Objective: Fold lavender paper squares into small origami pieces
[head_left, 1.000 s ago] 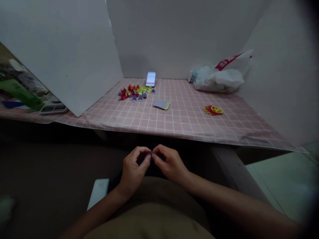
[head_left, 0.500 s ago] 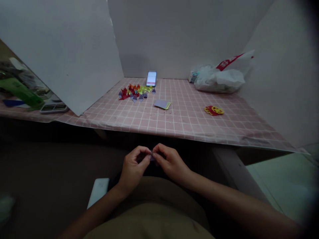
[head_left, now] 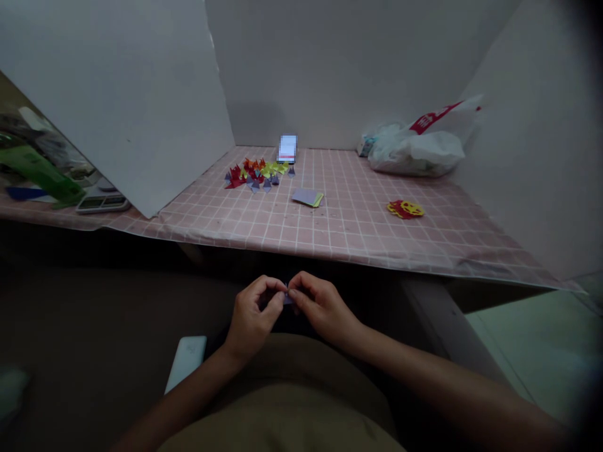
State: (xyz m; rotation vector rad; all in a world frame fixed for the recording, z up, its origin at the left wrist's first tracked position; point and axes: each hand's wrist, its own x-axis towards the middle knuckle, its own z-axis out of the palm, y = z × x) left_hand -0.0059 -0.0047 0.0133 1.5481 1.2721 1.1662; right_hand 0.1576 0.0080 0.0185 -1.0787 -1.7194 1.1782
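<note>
Between the fingertips of both hands is a small piece of purple folded paper [head_left: 287,301], mostly hidden by the fingers. My left hand [head_left: 254,311] pinches it from the left, thumb against index finger. From the other side my right hand [head_left: 323,307] pinches the same paper, the two sets of fingertips nearly touching. Both hands are held above my lap, below the table's front edge. On the table, a stack of square paper sheets [head_left: 307,198], purple on top with yellow-green beneath, lies ahead of them. Several folded paper pieces [head_left: 254,174] in red, orange, yellow and purple cluster behind it.
A phone [head_left: 287,149] leans at the back of the checked table [head_left: 348,223]. Red and yellow cut-out shapes [head_left: 406,209] lie right, before a white plastic bag [head_left: 417,150]. A white panel [head_left: 141,113] and a scale [head_left: 102,201] are left. A white power-bank-like block [head_left: 187,363] rests beside my lap.
Both hands stay in nearly the same place, still pinching the purple paper. Slightly more of the paper shows below the fingertips. The view has shifted very slightly.
</note>
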